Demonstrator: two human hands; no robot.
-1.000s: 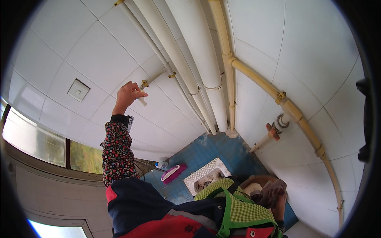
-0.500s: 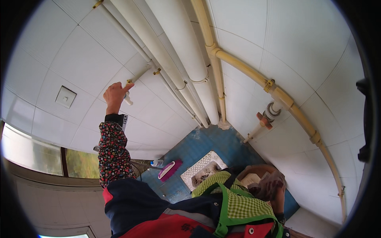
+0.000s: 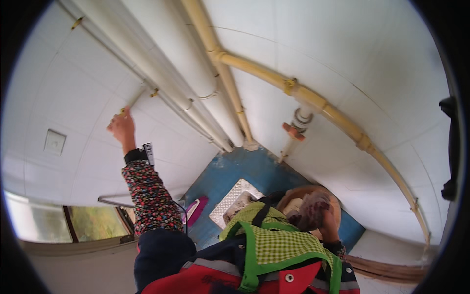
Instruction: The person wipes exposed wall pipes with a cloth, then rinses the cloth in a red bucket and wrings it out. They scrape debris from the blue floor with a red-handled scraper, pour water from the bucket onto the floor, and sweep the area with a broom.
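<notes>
My left hand (image 3: 122,130) is raised to the left wall, its fingers curled at the tap (image 3: 122,111) on the end of a short pipe stub. The hand covers most of this tap. Low at the right, my right hand (image 3: 329,226) grips a dark brownish-purple cloth (image 3: 313,209), bunched up. Behind the cloth stands a brown round basin (image 3: 293,193) with something pale in it; the cloth hides part of its inside.
White and yellow pipes (image 3: 223,73) run down the corner. An orange-handled valve (image 3: 293,131) juts from the right wall. On the blue floor (image 3: 235,164) lie a squat toilet (image 3: 242,188) and a purple brush head (image 3: 196,209). A window (image 3: 93,223) is at lower left.
The view has shifted, so the walls and pipes sit further left. My right hand with the cloth now shows more fully beside the basin. My left hand stays by the tap, now covering its spout.
</notes>
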